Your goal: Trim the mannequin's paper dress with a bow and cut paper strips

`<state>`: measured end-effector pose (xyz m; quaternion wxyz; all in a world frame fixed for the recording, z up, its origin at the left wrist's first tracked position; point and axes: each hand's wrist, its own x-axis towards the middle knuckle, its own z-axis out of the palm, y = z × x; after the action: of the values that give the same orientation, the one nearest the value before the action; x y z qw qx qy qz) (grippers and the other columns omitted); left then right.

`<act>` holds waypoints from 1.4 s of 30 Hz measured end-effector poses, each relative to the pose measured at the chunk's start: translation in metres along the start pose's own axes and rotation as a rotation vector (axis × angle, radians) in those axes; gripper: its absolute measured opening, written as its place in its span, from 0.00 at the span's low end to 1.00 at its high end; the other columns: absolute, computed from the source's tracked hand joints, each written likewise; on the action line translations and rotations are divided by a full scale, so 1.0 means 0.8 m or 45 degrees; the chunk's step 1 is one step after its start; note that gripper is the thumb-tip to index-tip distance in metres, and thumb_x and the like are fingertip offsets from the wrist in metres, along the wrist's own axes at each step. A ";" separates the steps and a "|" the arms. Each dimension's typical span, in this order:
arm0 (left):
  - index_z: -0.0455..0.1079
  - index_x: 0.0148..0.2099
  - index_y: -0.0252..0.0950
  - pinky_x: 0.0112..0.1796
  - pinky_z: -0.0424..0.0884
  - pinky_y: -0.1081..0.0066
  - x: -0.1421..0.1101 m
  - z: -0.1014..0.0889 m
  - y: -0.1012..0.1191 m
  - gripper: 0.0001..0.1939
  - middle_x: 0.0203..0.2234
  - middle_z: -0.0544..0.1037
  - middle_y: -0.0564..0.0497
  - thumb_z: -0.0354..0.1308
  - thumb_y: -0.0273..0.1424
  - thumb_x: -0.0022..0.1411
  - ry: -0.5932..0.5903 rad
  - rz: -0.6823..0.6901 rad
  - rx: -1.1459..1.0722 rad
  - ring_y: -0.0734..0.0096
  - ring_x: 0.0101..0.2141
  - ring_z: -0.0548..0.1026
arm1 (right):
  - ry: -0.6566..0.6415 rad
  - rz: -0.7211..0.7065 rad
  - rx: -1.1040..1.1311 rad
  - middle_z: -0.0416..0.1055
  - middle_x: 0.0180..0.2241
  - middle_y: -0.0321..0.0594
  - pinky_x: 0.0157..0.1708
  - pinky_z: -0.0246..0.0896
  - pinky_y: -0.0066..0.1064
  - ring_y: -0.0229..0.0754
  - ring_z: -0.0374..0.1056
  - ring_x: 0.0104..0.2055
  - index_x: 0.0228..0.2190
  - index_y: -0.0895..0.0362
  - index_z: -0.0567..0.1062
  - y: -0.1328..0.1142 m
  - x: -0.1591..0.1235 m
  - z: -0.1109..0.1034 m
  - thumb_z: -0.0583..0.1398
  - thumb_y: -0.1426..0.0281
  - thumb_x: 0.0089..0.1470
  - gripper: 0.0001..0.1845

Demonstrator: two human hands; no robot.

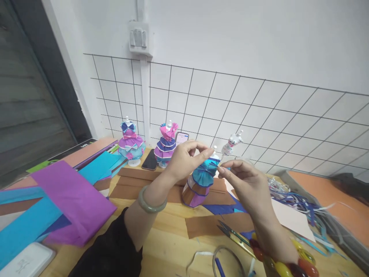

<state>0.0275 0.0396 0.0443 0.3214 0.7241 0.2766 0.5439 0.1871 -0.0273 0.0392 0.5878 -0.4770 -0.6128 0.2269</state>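
A small white dress form (215, 153) wears a layered paper dress (203, 179) with a blue pleated top and a brown and purple skirt. My left hand (187, 157) is closed with thumb and forefinger at the form's left shoulder. On the other side, my right hand (245, 177) pinches the edge of a blue pleated bow (212, 166) on the dress front. The exact grip of both fingertips is partly hidden. Behind stand two dressed forms, one with a purple and light blue dress (131, 144), one with a pink and striped dress (166, 144).
A bare white form (232, 142) leans behind my right hand. Scissors (235, 234) and a wire ring (227, 261) lie in front. Purple paper (75, 200) and blue strips cover the left. Two phones (150, 159), brown paper (213, 225) and ribbon scraps (300, 204) lie around.
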 end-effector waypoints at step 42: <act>0.70 0.47 0.36 0.27 0.66 0.77 -0.036 0.048 0.032 0.16 0.31 0.76 0.50 0.56 0.30 0.56 -0.319 -0.115 -0.180 0.82 0.24 0.67 | 0.076 0.231 0.305 0.72 0.24 0.35 0.35 0.65 0.30 0.36 0.68 0.29 0.33 0.54 0.77 0.021 -0.043 -0.030 0.63 0.66 0.48 0.08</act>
<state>0.0586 -0.0048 0.0389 0.4279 0.7487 0.2276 0.4523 0.2097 -0.0554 0.0126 0.6354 -0.4635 -0.5180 0.3363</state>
